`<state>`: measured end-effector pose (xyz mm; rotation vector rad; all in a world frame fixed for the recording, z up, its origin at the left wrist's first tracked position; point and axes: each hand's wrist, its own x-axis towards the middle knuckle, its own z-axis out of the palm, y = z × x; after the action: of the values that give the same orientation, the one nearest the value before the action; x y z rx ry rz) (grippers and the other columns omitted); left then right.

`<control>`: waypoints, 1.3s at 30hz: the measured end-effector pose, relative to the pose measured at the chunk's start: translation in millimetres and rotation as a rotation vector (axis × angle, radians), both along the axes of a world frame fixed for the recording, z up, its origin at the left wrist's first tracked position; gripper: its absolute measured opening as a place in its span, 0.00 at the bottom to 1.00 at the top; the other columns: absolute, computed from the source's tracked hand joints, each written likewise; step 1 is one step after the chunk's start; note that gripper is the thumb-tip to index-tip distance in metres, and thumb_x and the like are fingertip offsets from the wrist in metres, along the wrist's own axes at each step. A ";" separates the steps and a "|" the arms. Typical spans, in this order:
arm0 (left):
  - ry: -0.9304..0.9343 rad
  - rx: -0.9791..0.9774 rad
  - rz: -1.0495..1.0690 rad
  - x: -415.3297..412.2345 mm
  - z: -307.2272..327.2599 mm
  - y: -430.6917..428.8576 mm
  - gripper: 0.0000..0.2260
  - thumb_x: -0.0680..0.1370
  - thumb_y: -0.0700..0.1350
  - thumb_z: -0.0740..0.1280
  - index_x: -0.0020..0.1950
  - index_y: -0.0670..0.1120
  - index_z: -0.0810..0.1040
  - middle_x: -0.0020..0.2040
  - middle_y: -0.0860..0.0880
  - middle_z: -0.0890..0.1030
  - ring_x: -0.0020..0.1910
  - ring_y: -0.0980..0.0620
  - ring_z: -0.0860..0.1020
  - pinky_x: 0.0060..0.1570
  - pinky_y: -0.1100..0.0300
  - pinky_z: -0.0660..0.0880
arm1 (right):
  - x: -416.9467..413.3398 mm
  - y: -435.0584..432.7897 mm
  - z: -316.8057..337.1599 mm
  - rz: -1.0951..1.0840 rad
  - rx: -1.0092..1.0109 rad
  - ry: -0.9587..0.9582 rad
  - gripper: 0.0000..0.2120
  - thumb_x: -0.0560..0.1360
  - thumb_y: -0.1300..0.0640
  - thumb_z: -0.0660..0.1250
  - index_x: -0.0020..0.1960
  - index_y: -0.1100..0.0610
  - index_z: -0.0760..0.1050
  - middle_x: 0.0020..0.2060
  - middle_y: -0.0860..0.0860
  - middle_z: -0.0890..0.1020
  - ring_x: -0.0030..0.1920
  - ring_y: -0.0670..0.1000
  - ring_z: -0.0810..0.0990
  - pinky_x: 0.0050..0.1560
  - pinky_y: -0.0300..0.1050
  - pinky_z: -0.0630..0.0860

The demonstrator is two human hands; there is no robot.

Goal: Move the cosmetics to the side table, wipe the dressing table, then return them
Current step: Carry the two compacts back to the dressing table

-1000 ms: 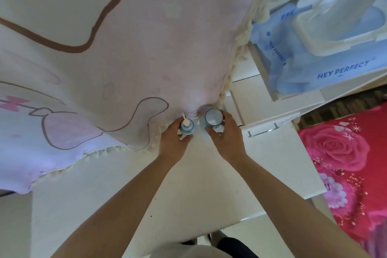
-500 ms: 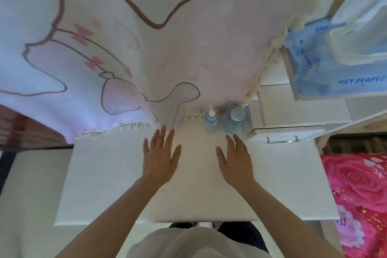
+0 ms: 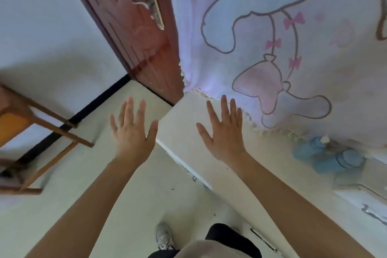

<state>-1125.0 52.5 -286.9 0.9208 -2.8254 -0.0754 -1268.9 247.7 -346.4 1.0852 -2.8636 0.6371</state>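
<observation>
A: Where are the cosmetics sitting?

B: Two blue containers are standing side by side at the far right of the white tabletop (image 3: 261, 165): a pump bottle (image 3: 314, 148) on the left, a round-capped jar (image 3: 343, 162) just to its right. They are blurred, so what they hold cannot be told.

A: And the hands?

B: Both are hovering empty, well apart from the containers. The left hand (image 3: 134, 132) is spreading its fingers (image 3: 128, 109) over the floor (image 3: 129, 190), past the tabletop's left edge. The right hand (image 3: 224, 132) is hanging open above the tabletop, grasping nothing.

A: What is surrounding them?

B: A pale cartoon-printed cloth (image 3: 282, 52) is draping down just behind the containers. Farther left, a reddish door (image 3: 134, 33) with a metal handle (image 3: 154, 6) is showing, and a wooden chair (image 3: 31, 132) is standing at the far left.
</observation>
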 end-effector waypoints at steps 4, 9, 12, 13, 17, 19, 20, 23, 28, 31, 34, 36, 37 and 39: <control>0.141 -0.076 0.178 79.1 40.8 -79.6 0.28 0.82 0.59 0.53 0.78 0.48 0.55 0.80 0.43 0.52 0.78 0.42 0.51 0.75 0.38 0.48 | 35.2 -109.4 41.5 0.152 -0.091 0.095 0.33 0.80 0.35 0.51 0.80 0.51 0.54 0.79 0.60 0.49 0.79 0.64 0.44 0.76 0.65 0.46; 0.241 -0.118 0.320 204.8 69.7 -187.4 0.27 0.82 0.58 0.54 0.78 0.47 0.57 0.79 0.41 0.53 0.78 0.41 0.52 0.73 0.35 0.52 | 122.4 -261.7 84.1 0.346 -0.125 0.195 0.35 0.80 0.34 0.52 0.80 0.52 0.52 0.79 0.60 0.48 0.79 0.64 0.44 0.76 0.65 0.47; 0.252 -0.160 0.390 281.2 86.6 -252.3 0.28 0.81 0.60 0.51 0.78 0.48 0.56 0.80 0.42 0.52 0.78 0.42 0.51 0.73 0.36 0.50 | 183.0 -349.5 103.5 0.446 -0.130 0.209 0.37 0.80 0.33 0.51 0.80 0.53 0.51 0.79 0.60 0.46 0.79 0.64 0.43 0.76 0.65 0.46; 0.249 -0.182 0.416 305.2 91.5 -272.1 0.29 0.81 0.61 0.51 0.79 0.49 0.55 0.80 0.43 0.52 0.78 0.42 0.50 0.73 0.37 0.50 | 203.1 -376.6 109.0 0.482 -0.129 0.213 0.37 0.79 0.32 0.50 0.81 0.53 0.50 0.79 0.60 0.45 0.79 0.64 0.43 0.76 0.65 0.46; 0.270 -0.211 0.537 382.5 107.9 -341.3 0.29 0.80 0.60 0.51 0.79 0.50 0.55 0.80 0.43 0.52 0.78 0.42 0.51 0.73 0.36 0.51 | 271.7 -469.3 125.3 0.615 -0.131 0.217 0.38 0.79 0.31 0.50 0.81 0.52 0.46 0.79 0.59 0.41 0.79 0.63 0.40 0.77 0.64 0.46; 0.282 -0.210 0.588 408.4 108.7 -369.9 0.29 0.80 0.60 0.52 0.78 0.50 0.56 0.80 0.43 0.52 0.78 0.41 0.52 0.73 0.36 0.52 | 297.3 -508.3 127.2 0.671 -0.130 0.214 0.39 0.79 0.31 0.49 0.81 0.51 0.44 0.79 0.59 0.39 0.79 0.62 0.38 0.77 0.63 0.45; 0.288 -0.204 0.600 416.5 107.3 -381.0 0.29 0.80 0.59 0.52 0.78 0.50 0.55 0.80 0.43 0.52 0.78 0.41 0.52 0.73 0.36 0.52 | 306.0 -523.2 126.3 0.697 -0.127 0.213 0.39 0.79 0.30 0.49 0.81 0.51 0.43 0.79 0.58 0.38 0.79 0.61 0.38 0.77 0.63 0.44; 0.288 -0.178 0.653 439.0 97.7 -420.9 0.29 0.79 0.60 0.52 0.79 0.52 0.53 0.80 0.44 0.51 0.78 0.42 0.51 0.73 0.36 0.52 | 329.5 -575.5 120.5 0.774 -0.116 0.210 0.39 0.78 0.30 0.48 0.81 0.49 0.41 0.79 0.57 0.37 0.78 0.60 0.36 0.77 0.61 0.42; 0.235 -0.145 0.706 459.1 69.3 -505.3 0.30 0.80 0.61 0.51 0.79 0.51 0.52 0.80 0.45 0.49 0.78 0.42 0.50 0.73 0.37 0.50 | 349.4 -679.1 94.6 0.835 -0.089 0.188 0.41 0.78 0.30 0.51 0.81 0.49 0.40 0.79 0.57 0.37 0.79 0.60 0.37 0.78 0.60 0.42; 0.191 -0.140 0.722 461.6 53.4 -572.9 0.28 0.81 0.60 0.52 0.80 0.52 0.50 0.80 0.46 0.47 0.79 0.44 0.48 0.73 0.36 0.50 | 349.8 -754.7 77.1 0.876 -0.079 0.169 0.41 0.78 0.31 0.52 0.80 0.49 0.40 0.79 0.56 0.36 0.79 0.60 0.37 0.77 0.59 0.42; 0.118 -0.112 0.758 461.3 41.2 -645.4 0.29 0.81 0.62 0.48 0.80 0.54 0.48 0.80 0.48 0.45 0.79 0.45 0.46 0.74 0.37 0.49 | 346.1 -835.5 64.4 0.926 -0.021 0.135 0.41 0.78 0.33 0.54 0.80 0.49 0.40 0.79 0.56 0.35 0.78 0.60 0.36 0.77 0.58 0.44; 0.056 -0.065 0.798 458.9 37.9 -691.2 0.30 0.80 0.64 0.44 0.80 0.54 0.45 0.80 0.49 0.42 0.79 0.47 0.43 0.74 0.37 0.48 | 343.8 -888.7 58.3 0.945 0.048 0.108 0.41 0.78 0.33 0.55 0.80 0.50 0.38 0.78 0.55 0.33 0.78 0.60 0.35 0.78 0.59 0.45; 0.021 -0.038 0.816 457.9 37.7 -711.8 0.32 0.78 0.65 0.43 0.80 0.55 0.44 0.80 0.49 0.41 0.79 0.47 0.42 0.75 0.38 0.47 | 342.8 -913.6 55.7 0.957 0.076 0.097 0.41 0.78 0.34 0.55 0.80 0.50 0.37 0.78 0.55 0.33 0.78 0.60 0.35 0.78 0.59 0.46; -0.055 -0.015 0.842 459.3 35.7 -753.2 0.32 0.77 0.64 0.43 0.79 0.56 0.44 0.80 0.49 0.39 0.79 0.47 0.41 0.75 0.38 0.46 | 342.5 -962.8 53.3 0.982 0.124 0.095 0.41 0.78 0.34 0.54 0.80 0.50 0.36 0.77 0.56 0.32 0.78 0.60 0.36 0.78 0.60 0.47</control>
<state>-665.6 -700.7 -251.3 2.0187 -2.2356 0.0803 -926.3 -715.2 -293.2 2.4514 -2.1463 0.3682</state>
